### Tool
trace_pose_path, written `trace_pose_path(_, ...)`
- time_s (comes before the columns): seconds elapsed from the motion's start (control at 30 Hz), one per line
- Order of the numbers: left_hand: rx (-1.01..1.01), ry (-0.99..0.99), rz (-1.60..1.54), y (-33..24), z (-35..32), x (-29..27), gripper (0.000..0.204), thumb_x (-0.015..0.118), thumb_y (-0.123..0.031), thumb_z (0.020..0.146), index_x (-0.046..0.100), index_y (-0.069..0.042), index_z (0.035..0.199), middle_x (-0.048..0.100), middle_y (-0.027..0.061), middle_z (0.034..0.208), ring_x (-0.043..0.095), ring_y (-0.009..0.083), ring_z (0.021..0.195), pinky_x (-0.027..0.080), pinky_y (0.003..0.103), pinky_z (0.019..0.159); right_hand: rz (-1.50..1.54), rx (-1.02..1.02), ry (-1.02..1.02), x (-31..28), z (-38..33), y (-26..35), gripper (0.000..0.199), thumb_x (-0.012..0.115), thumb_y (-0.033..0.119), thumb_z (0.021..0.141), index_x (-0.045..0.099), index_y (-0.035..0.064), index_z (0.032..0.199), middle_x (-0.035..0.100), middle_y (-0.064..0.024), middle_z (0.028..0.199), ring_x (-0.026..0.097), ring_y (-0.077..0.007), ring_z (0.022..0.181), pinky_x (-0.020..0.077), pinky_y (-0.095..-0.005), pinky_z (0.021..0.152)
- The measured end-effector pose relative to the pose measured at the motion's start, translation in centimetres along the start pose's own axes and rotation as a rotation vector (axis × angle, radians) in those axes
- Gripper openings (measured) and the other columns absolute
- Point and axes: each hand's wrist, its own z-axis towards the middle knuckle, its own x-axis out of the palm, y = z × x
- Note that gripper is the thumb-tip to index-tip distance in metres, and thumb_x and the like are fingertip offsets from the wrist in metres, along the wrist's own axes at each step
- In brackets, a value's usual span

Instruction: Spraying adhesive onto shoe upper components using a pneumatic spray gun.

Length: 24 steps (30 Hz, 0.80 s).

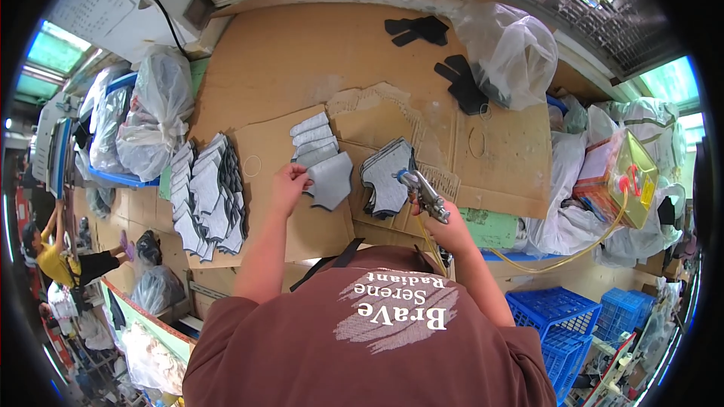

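Grey cloth piece (pixel 330 182) is lying on the cardboard-covered tabletop (pixel 279 49), in front of the person and slightly left of the picture's middle. It is forming the near end of an overlapping row (pixel 311 130) of similar pieces, which is running away from the person.

The left hand (pixel 291 182) is pinching the piece at its left edge, thumb and fingers appearing to be pressed together there. The right hand (pixel 443 227) is wrapping around the handle of a metal spray gun (pixel 428 197); whether a finger is pulling the trigger, I cannot tell. The nozzle is pointing leftward at the right edge of a stack (pixel 386 175) of grey pieces; whether it is touching that edge is not clear. A yellow hose (pixel 581 262) is linking the gun's side of the tabletop with a yellow tin (pixel 637 181) at the right.

Further rows of grey pieces (pixel 213 194) are lying to the left of the left hand, overlapping closely. Black pieces (pixel 461 84) are resting at the far right, beside a clear plastic bag (pixel 516 53).

In my judgement, the step in hand is placing the piece in the row while the gun is being kept ready. The next move is probably calling for releasing the edge without dragging the row, and for keeping the nozzle clear of the stack.
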Motion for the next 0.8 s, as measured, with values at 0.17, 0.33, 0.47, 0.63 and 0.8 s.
trace_pose_path(0.17, -0.001, -0.151, 0.274, 1.3, 0.4, -0.3, 0.017, 0.056, -0.005, 0.081, 0.056, 0.001, 0.097, 0.06, 0.0104, 0.08, 0.061, 0.0159, 0.067, 0.048, 0.027, 0.061, -0.06, -0.091, 0.029, 0.7, 0.7, -0.8, 0.022, 0.046, -0.001, 0.069, 0.056, 0.0027, 0.088, 0.059, -0.0059, 0.086, 0.053, -0.0141, 0.08, 0.0411, -0.0257, 0.076)
trace_pose_path(0.33, 0.536, -0.048, 0.478, -2.3, -3.2, 6.1, 0.016, 0.064, -0.009, 0.076, 0.061, 0.001, 0.087, 0.061, 0.0108, 0.077, 0.059, 0.0156, 0.066, 0.047, 0.027, 0.06, -0.075, -0.06, 0.076, 1.3, 1.0, -0.5, 0.018, 0.046, 0.001, 0.068, 0.055, 0.0015, 0.083, 0.058, -0.0063, 0.074, 0.054, -0.0158, 0.073, 0.0428, -0.0265, 0.072)
trace_pose_path(0.47, 0.416, 0.123, 0.324, -2.5, -4.1, 9.2, 0.018, 0.068, -0.009, 0.072, 0.061, 0.001, 0.085, 0.061, 0.0083, 0.074, 0.056, 0.0128, 0.063, 0.046, 0.026, 0.059, -0.089, -0.003, 0.135, 1.7, 1.4, -1.0, 0.016, 0.049, 0.003, 0.075, 0.055, 0.0004, 0.09, 0.056, -0.0014, 0.076, 0.052, -0.0102, 0.073, 0.0434, -0.0245, 0.071)
trace_pose_path(0.63, 0.393, 0.064, 0.322, -2.6, -4.0, 10.2, 0.018, 0.068, -0.009, 0.072, 0.062, 0.002, 0.084, 0.061, 0.0071, 0.07, 0.055, 0.012, 0.061, 0.046, 0.026, 0.058, -0.104, -0.001, 0.125, 1.8, 1.4, -0.9, 0.018, 0.048, 0.002, 0.075, 0.055, 0.0003, 0.091, 0.055, -0.0008, 0.073, 0.051, -0.0094, 0.069, 0.0436, -0.0242, 0.067)
trace_pose_path(0.8, 0.372, 0.016, 0.323, -2.1, -3.8, 10.5, 0.018, 0.069, -0.01, 0.071, 0.063, 0.002, 0.083, 0.062, 0.0083, 0.07, 0.056, 0.0127, 0.061, 0.046, 0.026, 0.058, -0.048, 0.009, 0.063, 1.9, 1.5, -1.3, 0.015, 0.052, 0.003, 0.074, 0.056, 0.0005, 0.088, 0.055, -0.0017, 0.072, 0.05, -0.0094, 0.068, 0.0428, -0.0245, 0.066)
